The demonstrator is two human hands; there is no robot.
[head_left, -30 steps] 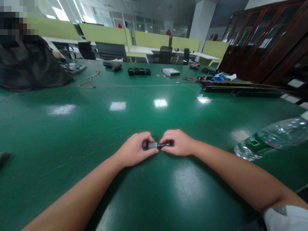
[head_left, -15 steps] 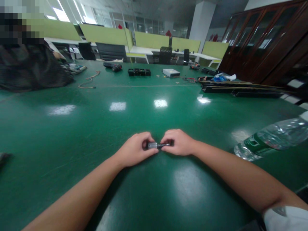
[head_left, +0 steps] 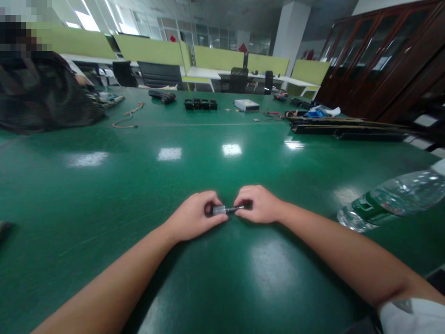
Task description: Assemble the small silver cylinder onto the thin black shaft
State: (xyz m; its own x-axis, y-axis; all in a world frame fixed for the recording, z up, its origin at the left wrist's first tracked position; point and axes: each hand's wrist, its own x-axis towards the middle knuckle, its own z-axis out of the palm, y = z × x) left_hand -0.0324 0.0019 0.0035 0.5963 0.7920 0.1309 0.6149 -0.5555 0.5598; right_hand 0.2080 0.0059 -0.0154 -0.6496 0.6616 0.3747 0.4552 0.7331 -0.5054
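Observation:
Near the middle of the green table [head_left: 104,199], my left hand [head_left: 193,215] is closed on the grey barrel of a small slim cylindrical tool [head_left: 219,210]. Its dark, narrow end points right, towards my right hand [head_left: 260,205]. The fingertips of that hand are pinched on this thin end. Between the two hands a short stretch of the dark part shows. The tool lies level, just over the tabletop or resting on it; I cannot tell which. My fingers hide both of its ends, and its exact kind is too small to make out.
A clear bottle with a green label [head_left: 385,204] lies on its side beyond my right forearm. Along the far side are a black module [head_left: 200,104], a white box [head_left: 246,105], a cord [head_left: 130,112] and dark strips [head_left: 347,127]. A person in dark clothing [head_left: 45,93] is at far left.
My right hand has shifted slightly right and up, away from my left hand, so the gap between the fingertips is a little wider. Both hands keep their grip on the tool.

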